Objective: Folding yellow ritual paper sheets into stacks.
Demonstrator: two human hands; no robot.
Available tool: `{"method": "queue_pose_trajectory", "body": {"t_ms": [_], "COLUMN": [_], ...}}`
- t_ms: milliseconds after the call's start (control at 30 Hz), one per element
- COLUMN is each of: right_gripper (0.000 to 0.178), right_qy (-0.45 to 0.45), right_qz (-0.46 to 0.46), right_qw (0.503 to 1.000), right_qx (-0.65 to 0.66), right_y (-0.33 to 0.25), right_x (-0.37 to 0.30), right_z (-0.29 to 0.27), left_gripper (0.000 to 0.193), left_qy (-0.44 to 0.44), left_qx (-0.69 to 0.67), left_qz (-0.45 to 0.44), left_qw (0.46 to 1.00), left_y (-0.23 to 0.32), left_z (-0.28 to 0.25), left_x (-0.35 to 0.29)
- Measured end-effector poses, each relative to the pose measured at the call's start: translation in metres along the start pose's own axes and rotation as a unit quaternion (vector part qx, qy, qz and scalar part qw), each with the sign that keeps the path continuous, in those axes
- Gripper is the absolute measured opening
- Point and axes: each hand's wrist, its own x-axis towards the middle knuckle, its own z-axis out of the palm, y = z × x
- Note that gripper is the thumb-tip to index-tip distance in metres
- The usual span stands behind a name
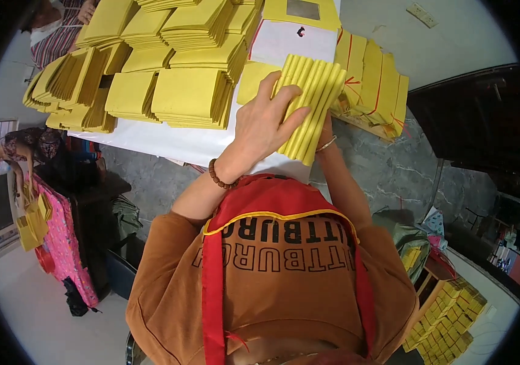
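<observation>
A bundle of folded yellow paper [313, 100], its rounded folds lined up like ridges, is tilted up between my hands at the table's edge. My left hand [267, 118] lies over its left side, fingers curved around the edge and thumb pressed on the ridges. Behind its right side is my right hand [325, 132], gripping from the back; most of its fingers are hidden by the paper. Stacks of folded yellow paper [190, 94] stand close to the left of my left hand on the white-covered table [169, 139].
Bound yellow bundles with red strips [369, 82] stand at the right. A flat yellow sheet with a grey patch [302, 8] lies at the far end. One person handles yellow paper at a pink-covered table [62, 237] on the left; another person [59, 30] stands at far left.
</observation>
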Motion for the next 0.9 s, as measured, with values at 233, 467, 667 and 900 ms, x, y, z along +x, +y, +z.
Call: {"method": "queue_pose_trajectory", "body": {"t_ms": [233, 467, 667, 900], "right_gripper": [0.07, 0.067, 0.065, 0.062], "right_qy": [0.036, -0.037, -0.035, -0.038], "right_qz": [-0.013, 0.001, 0.01, 0.025], "right_qw": [0.998, 0.999, 0.999, 0.998], "right_qx": [-0.05, 0.029, 0.023, 0.033], "right_y": [0.0, 0.0, 0.002, 0.0], "right_x": [-0.003, 0.0, -0.005, -0.008], "right_z": [0.006, -0.014, -0.015, -0.016], "left_gripper": [0.031, 0.027, 0.023, 0.022], "left_qy": [0.01, -0.006, -0.02, -0.046], "left_qx": [-0.004, -0.011, 0.008, 0.002], "left_qz": [0.027, 0.004, 0.024, 0.023], "left_qw": [1.0, 1.0, 0.999, 0.999], "left_y": [-0.003, 0.002, -0.005, -0.005], "left_z": [0.002, -0.001, 0.004, 0.001], "left_x": [0.0, 0.001, -0.001, -0.004]}}
